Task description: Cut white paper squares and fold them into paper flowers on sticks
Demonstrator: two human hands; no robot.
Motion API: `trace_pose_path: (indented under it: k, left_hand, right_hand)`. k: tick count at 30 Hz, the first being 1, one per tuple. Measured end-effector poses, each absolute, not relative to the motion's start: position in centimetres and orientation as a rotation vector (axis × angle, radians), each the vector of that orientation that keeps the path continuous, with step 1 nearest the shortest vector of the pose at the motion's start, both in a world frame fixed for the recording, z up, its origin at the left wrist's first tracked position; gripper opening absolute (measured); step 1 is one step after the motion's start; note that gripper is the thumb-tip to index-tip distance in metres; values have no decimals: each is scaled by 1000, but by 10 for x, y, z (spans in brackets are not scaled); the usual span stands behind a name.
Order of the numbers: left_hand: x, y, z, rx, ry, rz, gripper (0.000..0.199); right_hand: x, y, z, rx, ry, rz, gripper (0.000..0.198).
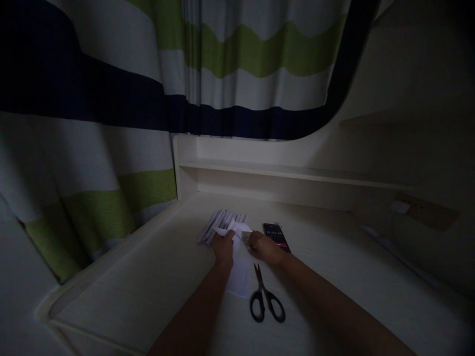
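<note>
My left hand [223, 247] pinches a folded piece of white paper [239, 228], perhaps an envelope; the dim light leaves its kind unsure. Between the fingers of my right hand [265, 247] is a small greyish-beige flat piece [245, 236], held at the paper's right edge. Whether it is inside the paper or just touching it, I cannot tell. Behind my left hand lies a row of several white folded papers [218, 220]. Below both hands a pale rectangular sheet [239, 277] lies flat. Black-handled scissors [261, 291] rest beside it, slightly apart, tips pointing away from me.
A phone [275, 233] showing a running timer lies just beyond my right hand. The white desk [315, 227] ends at a back panel with a low shelf [260, 169]. Striped curtains [141, 153] hang left and behind. A socket strip [423, 210] is at the right wall.
</note>
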State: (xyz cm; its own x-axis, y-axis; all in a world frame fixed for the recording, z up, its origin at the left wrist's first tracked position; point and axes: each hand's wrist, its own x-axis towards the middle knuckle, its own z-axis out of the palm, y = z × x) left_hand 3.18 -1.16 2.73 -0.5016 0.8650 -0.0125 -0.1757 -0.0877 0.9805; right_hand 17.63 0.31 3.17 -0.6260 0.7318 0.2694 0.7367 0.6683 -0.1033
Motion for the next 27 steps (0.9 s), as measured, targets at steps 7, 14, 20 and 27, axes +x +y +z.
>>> trace_pose_path:
  k: [7,14,20,27]
  left_hand:
    - [41,-19,28,900,1337,1600,13]
    - [74,-45,23,1061,1200,1396,15]
    - [94,-60,19,1208,1165,1257,17]
    - [96,-61,14,1391,1231,1197,21]
  right_hand:
    - [218,-39,33,-1209,-2238,110,9]
    - [254,-89,49,-1069,-1902,311,10]
    - [245,-101,47,-960,-2017,65,16]
    - [247,-97,36,-1047,-2100,-154,17]
